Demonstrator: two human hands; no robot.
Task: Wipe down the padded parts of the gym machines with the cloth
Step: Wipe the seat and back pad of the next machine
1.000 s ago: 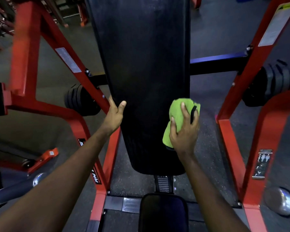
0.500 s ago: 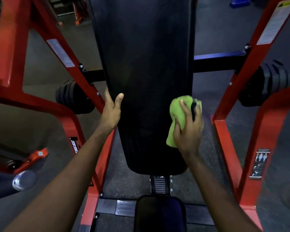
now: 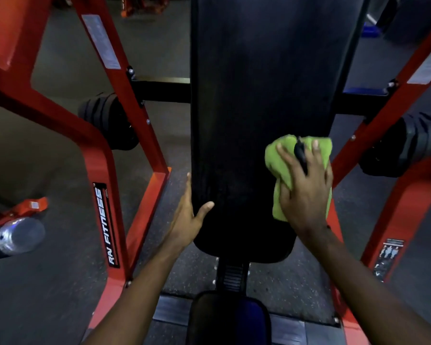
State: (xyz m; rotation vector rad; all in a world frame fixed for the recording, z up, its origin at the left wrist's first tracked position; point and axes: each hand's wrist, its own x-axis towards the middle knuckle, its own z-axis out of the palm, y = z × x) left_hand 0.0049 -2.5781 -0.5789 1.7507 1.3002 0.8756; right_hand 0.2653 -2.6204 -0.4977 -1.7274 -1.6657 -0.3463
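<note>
A long black padded backrest (image 3: 254,100) runs up the middle of the view. My right hand (image 3: 306,192) presses a bunched green cloth (image 3: 276,158) against the pad's lower right edge, fingers spread over it; a small black object sits between two fingers. My left hand (image 3: 188,220) holds the pad's lower left edge, thumb on the front face, fingers behind. Below, a smaller black seat pad (image 3: 229,319) shows at the bottom edge.
Red steel frame arms (image 3: 105,170) flank the backrest on both sides, the right one (image 3: 396,215) close to my cloth hand. Black weight plates (image 3: 110,120) hang at left and at right (image 3: 406,148). A chrome bar end (image 3: 20,235) sticks in at the left. Dark rubber floor lies beneath.
My left hand has slid down the pad's left edge. The cloth hand stays at the lower right edge, shifted slightly outward. The camera has moved closer.
</note>
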